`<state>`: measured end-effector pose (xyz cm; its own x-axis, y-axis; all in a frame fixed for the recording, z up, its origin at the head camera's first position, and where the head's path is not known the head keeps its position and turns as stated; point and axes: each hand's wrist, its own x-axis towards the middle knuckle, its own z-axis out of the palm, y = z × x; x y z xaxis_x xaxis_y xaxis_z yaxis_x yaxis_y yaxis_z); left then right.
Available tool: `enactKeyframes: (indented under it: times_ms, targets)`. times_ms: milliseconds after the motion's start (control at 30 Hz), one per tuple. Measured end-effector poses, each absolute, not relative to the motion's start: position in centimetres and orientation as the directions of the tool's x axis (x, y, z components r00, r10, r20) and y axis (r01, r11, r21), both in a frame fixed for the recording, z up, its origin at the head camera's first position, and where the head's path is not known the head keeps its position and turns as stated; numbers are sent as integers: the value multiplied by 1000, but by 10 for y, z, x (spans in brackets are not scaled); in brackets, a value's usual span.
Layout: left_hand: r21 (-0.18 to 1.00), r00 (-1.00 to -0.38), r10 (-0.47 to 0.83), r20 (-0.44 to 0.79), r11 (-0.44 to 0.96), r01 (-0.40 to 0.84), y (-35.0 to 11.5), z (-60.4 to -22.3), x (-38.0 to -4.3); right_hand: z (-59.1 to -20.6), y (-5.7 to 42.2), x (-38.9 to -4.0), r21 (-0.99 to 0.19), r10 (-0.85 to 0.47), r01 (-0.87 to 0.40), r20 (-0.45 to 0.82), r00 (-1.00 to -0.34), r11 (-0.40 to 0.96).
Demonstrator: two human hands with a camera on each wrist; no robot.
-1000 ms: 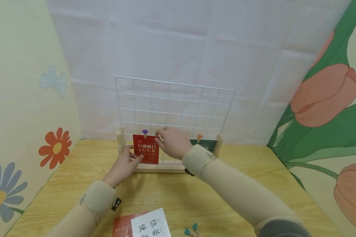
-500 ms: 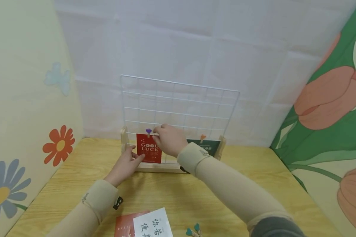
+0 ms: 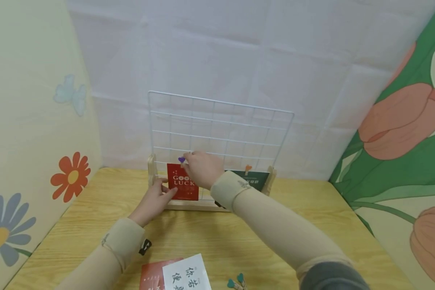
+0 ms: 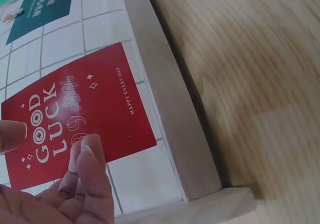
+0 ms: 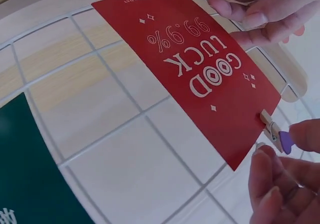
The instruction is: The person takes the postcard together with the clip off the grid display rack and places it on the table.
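A red "GOOD LUCK" card [image 3: 183,187] hangs low on the left of a white wire grid [image 3: 221,101]. A small wooden clothespin with a purple heart [image 5: 286,142] sits at the card's top edge. Thumb and fingertips of my right hand [image 3: 204,169] close around this clothespin, the thumb against its heart. My left hand [image 3: 157,200] is at the card's left edge, its fingers [image 4: 90,164] loosely bent and overlapping the card's front in the left wrist view. The card's upper right corner is hidden behind my right hand in the head view.
A green card [image 3: 259,180] with an orange-heart clothespin [image 3: 248,168] hangs at the grid's right. The grid stands in a wooden base [image 3: 195,206]. On the table's near side lie a red card [image 3: 150,269], a white lettered card [image 3: 183,274] and teal-heart clothespins [image 3: 235,283].
My right hand has moved left along the red card's top, from its right corner to the purple-heart clothespin. My left hand stays at the card's left edge. The head view has shifted slightly.
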<state>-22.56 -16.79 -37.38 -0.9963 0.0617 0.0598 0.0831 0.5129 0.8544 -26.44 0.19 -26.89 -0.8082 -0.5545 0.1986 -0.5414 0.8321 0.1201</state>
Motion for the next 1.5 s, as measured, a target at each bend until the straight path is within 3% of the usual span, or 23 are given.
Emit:
enactKeyframes:
  times_ms: [367, 667, 1133, 1367, 1500]
  targets:
    - [870, -994, 70, 79, 481, 103, -164, -378, -231, -264, -5, -267, 150, -592, -572, 236, -771, 806]
    - [873, -995, 16, 98, 478, 93, -162, -377, -235, -262, -2, -270, 129, -561, -547, 218, -798, 827]
    - [858, -995, -19, 101, 508, 77, -166, -380, -236, -263, -3, -270, 94, -585, -580, 228, -778, 809]
    - [884, -995, -19, 101, 460, 81, -165, -379, -236, -265, -4, -270, 130, -619, -606, 203, -759, 785]
    - [895, -994, 16, 112, 432, 108, -167, -379, -234, -264, -1, -270, 86, -612, -608, 189, -768, 789]
